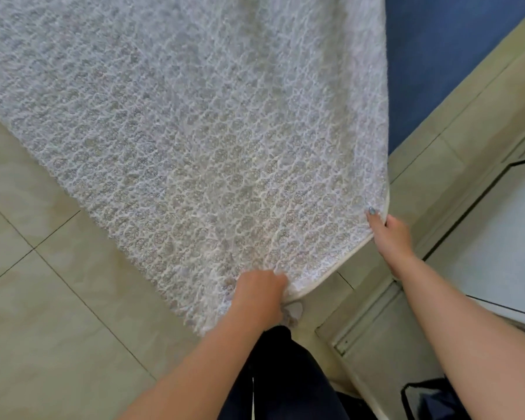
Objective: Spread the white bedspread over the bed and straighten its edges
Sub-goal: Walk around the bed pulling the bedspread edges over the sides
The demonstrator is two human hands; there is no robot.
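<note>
The white bedspread (194, 131), thick and textured with a piped hem, hangs stretched from the top of the view down toward me above the floor. My left hand (259, 294) is closed on its lower corner near the middle of the view. My right hand (390, 234) pinches the hem further right, thumb on top of the cloth. The hem runs taut between both hands. A blue surface (437, 56), possibly the bed, shows behind the bedspread's right edge at the upper right; the rest of it is hidden.
Beige floor tiles (43, 313) lie to the left and below. A pale skirting or door frame (467, 122) runs diagonally on the right. My dark trouser leg (285, 374) and a dark object (428, 398) sit at the bottom.
</note>
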